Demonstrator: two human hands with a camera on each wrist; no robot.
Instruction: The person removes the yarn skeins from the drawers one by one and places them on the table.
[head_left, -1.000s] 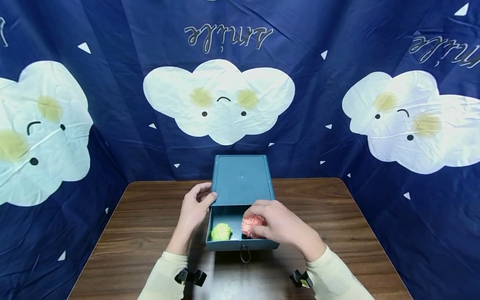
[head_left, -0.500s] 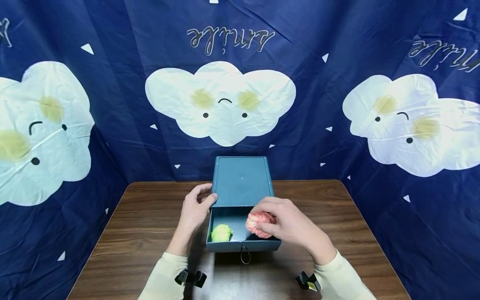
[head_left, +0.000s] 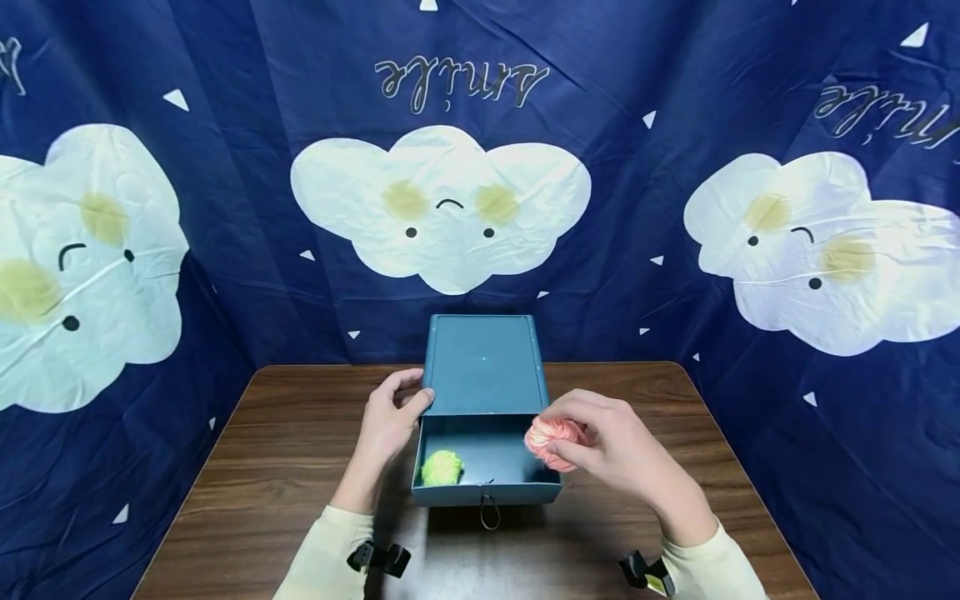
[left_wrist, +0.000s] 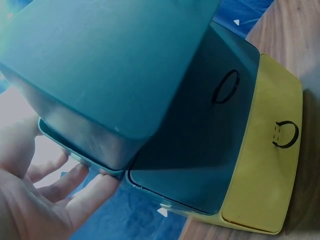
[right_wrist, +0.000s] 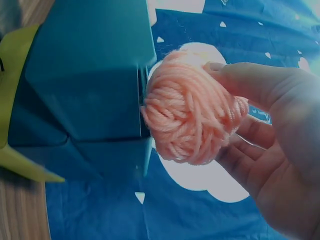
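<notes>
My right hand [head_left: 617, 435] holds a pink ball of yarn [head_left: 552, 442], thumb on one side and fingers on the other. The yarn overlaps the right wall of the pulled-out teal drawer [head_left: 487, 495] in the head view; in the right wrist view it appears beside that drawer [right_wrist: 95, 100]. My left hand [head_left: 390, 417] rests against the left side of the teal drawer cabinet [head_left: 483, 362]. Its fingertips touch the casing's side edge in the left wrist view, where the thumb is hidden. A lime-green yarn ball [head_left: 442, 468] lies at the drawer's front left.
Under the pulled-out drawer are another teal drawer [left_wrist: 195, 130] and a yellow drawer [left_wrist: 262, 150], both pushed in, with black loop pulls. The cabinet stands on a wooden table [head_left: 300, 467]. A blue cloud-print cloth [head_left: 622, 208] hangs behind and at both sides.
My right hand has carried the pink yarn ball rightward, from inside the drawer to its right wall. The left hand, the drawer and the lime-green ball keep their places.
</notes>
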